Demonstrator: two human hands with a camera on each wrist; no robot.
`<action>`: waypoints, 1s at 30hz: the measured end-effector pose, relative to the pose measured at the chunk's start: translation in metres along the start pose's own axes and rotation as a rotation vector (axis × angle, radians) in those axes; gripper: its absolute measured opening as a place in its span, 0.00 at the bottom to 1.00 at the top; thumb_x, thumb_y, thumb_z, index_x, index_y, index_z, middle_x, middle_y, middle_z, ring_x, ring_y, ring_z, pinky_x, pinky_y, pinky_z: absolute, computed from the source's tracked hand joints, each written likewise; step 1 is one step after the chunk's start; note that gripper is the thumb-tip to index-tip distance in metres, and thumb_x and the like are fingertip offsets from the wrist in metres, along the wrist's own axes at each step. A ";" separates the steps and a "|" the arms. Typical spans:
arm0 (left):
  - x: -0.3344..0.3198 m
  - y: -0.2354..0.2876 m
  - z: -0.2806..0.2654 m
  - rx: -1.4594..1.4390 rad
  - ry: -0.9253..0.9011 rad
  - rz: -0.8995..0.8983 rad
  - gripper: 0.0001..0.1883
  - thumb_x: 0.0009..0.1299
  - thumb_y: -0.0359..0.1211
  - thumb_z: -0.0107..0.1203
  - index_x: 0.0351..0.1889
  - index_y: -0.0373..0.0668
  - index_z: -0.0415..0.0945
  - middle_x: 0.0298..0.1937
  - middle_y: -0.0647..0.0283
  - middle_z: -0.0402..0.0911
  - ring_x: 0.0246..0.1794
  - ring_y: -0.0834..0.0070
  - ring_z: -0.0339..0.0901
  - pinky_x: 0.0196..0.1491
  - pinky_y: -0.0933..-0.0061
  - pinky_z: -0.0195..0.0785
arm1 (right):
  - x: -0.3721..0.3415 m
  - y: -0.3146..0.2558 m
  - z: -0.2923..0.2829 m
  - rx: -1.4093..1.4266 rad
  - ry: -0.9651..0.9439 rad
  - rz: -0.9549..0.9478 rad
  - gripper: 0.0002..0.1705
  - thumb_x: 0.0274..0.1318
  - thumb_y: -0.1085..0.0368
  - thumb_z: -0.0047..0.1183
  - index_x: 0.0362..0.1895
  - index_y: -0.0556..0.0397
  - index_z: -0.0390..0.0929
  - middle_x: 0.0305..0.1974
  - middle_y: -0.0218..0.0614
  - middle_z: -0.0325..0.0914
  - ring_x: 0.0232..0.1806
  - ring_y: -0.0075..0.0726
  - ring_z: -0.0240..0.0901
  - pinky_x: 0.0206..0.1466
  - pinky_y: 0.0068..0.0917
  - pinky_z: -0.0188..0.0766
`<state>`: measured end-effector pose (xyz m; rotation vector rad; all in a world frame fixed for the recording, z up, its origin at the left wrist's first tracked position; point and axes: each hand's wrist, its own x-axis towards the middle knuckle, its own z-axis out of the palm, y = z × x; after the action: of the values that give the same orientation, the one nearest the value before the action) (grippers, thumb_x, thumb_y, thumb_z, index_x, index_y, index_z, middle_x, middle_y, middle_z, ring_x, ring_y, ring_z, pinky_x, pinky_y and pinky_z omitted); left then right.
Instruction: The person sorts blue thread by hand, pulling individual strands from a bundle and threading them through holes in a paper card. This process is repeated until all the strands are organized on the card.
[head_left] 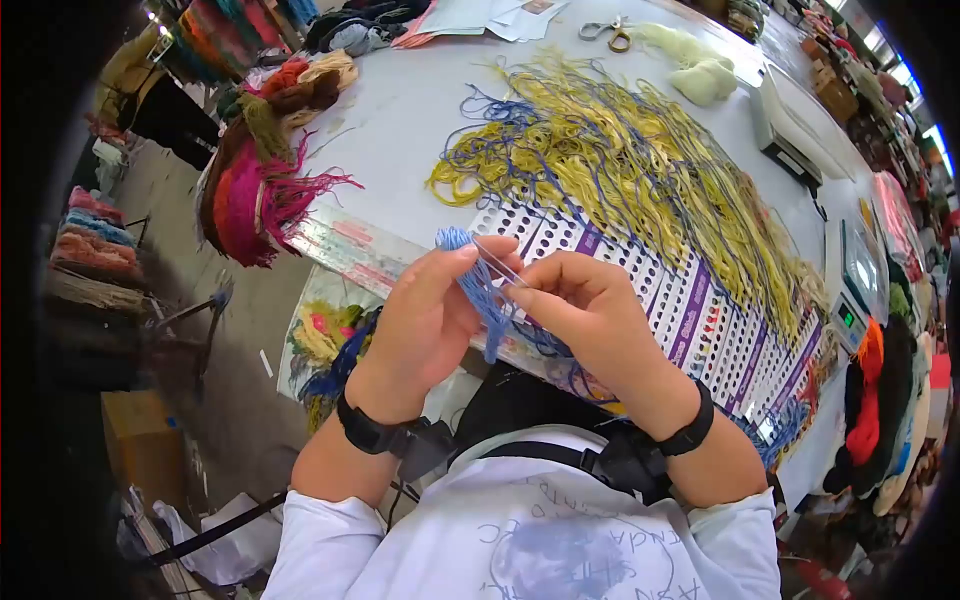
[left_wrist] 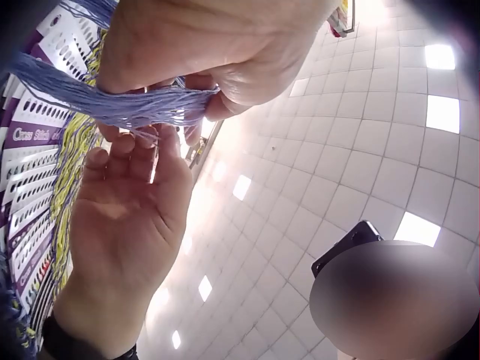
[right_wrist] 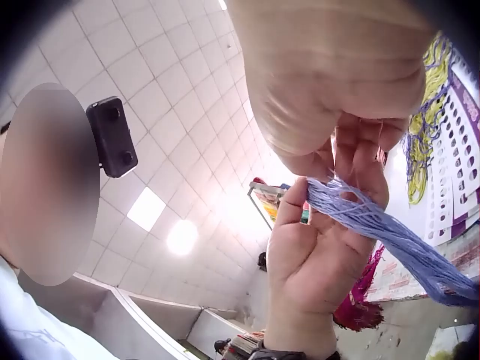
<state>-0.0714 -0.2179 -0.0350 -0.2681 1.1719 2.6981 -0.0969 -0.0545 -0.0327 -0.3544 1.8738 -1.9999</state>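
Note:
A bundle of blue thread (head_left: pixel 484 296) hangs from my left hand (head_left: pixel 428 318), pinched near its top between thumb and fingers. Its loose end drapes down over the palm side. My right hand (head_left: pixel 584 308) pinches a few strands drawn out from the bundle, thumb against forefinger, just right of the left fingertips. In the right wrist view the blue bundle (right_wrist: pixel 390 231) crosses the left palm and trails off to the right. The left wrist view shows the strands (left_wrist: pixel 142 105) running across beneath the left hand, with the right fingertips right at them.
Punched cards (head_left: pixel 690 310) with purple strips hold a large spread of yellow and blue thread (head_left: pixel 610 150) on the table. Scissors (head_left: pixel 608 34) and pale yarn (head_left: pixel 704 80) lie at the back. A digital scale (head_left: pixel 850 285) stands right; magenta yarn (head_left: pixel 240 205) hangs over the left edge.

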 end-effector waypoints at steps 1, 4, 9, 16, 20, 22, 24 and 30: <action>0.002 0.000 -0.003 -0.002 0.008 0.005 0.19 0.70 0.37 0.45 0.51 0.31 0.72 0.38 0.61 0.77 0.40 0.74 0.75 0.45 0.72 0.68 | 0.000 -0.002 -0.001 0.109 -0.030 0.051 0.06 0.51 0.69 0.54 0.31 0.60 0.76 0.25 0.30 0.73 0.28 0.23 0.70 0.36 0.18 0.66; 0.007 0.007 -0.013 -0.022 -0.043 -0.002 0.18 0.71 0.38 0.45 0.49 0.32 0.72 0.24 0.69 0.71 0.25 0.81 0.70 0.32 0.77 0.66 | 0.005 -0.011 -0.010 0.364 -0.151 0.216 0.06 0.55 0.68 0.51 0.32 0.59 0.74 0.24 0.30 0.73 0.29 0.24 0.70 0.37 0.19 0.65; -0.003 0.064 -0.098 -0.020 -0.151 -0.025 0.11 0.73 0.37 0.42 0.38 0.40 0.71 0.14 0.79 0.50 0.11 0.90 0.46 0.13 0.84 0.41 | -0.015 -0.041 -0.114 0.537 0.000 0.147 0.10 0.60 0.63 0.48 0.26 0.51 0.72 0.14 0.18 0.54 0.14 0.15 0.50 0.17 0.17 0.49; -0.064 0.220 -0.309 -0.472 0.137 0.352 0.11 0.75 0.34 0.38 0.34 0.38 0.67 0.17 0.75 0.46 0.12 0.86 0.42 0.15 0.81 0.35 | -0.235 -0.061 -0.439 0.852 0.718 -0.259 0.10 0.68 0.64 0.36 0.33 0.52 0.66 0.17 0.23 0.47 0.14 0.17 0.42 0.15 0.18 0.38; -0.027 0.221 -0.237 -0.322 -0.017 0.350 0.12 0.76 0.34 0.36 0.38 0.37 0.67 0.18 0.73 0.52 0.12 0.86 0.44 0.14 0.81 0.38 | -0.239 -0.102 -0.420 0.328 0.989 -0.392 0.11 0.66 0.66 0.38 0.46 0.57 0.70 0.17 0.21 0.48 0.15 0.13 0.43 0.15 0.14 0.41; 0.019 0.183 -0.182 -0.214 -0.141 0.150 0.09 0.76 0.35 0.38 0.41 0.40 0.66 0.20 0.74 0.56 0.11 0.88 0.49 0.13 0.85 0.45 | -0.178 -0.102 -0.348 0.195 1.033 -0.328 0.14 0.65 0.67 0.39 0.50 0.59 0.71 0.18 0.20 0.50 0.16 0.12 0.46 0.16 0.12 0.43; 0.060 0.130 -0.135 0.092 0.006 -0.086 0.07 0.73 0.35 0.43 0.40 0.44 0.70 0.24 0.73 0.70 0.18 0.87 0.68 0.22 0.84 0.69 | -0.072 -0.073 -0.257 0.069 1.078 -0.154 0.17 0.61 0.67 0.43 0.52 0.63 0.70 0.20 0.18 0.55 0.19 0.10 0.50 0.19 0.09 0.47; 0.143 0.031 -0.099 0.253 -0.245 -0.413 0.17 0.73 0.35 0.44 0.48 0.29 0.71 0.50 0.49 0.76 0.52 0.63 0.75 0.58 0.66 0.67 | 0.080 0.026 -0.053 0.056 0.280 0.256 0.15 0.53 0.61 0.57 0.40 0.60 0.79 0.25 0.29 0.76 0.23 0.18 0.68 0.27 0.16 0.66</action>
<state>-0.2084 -0.2976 -0.1140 -0.1194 1.2121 2.1361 -0.1887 -0.0427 -0.0685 0.1835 1.9043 -1.9999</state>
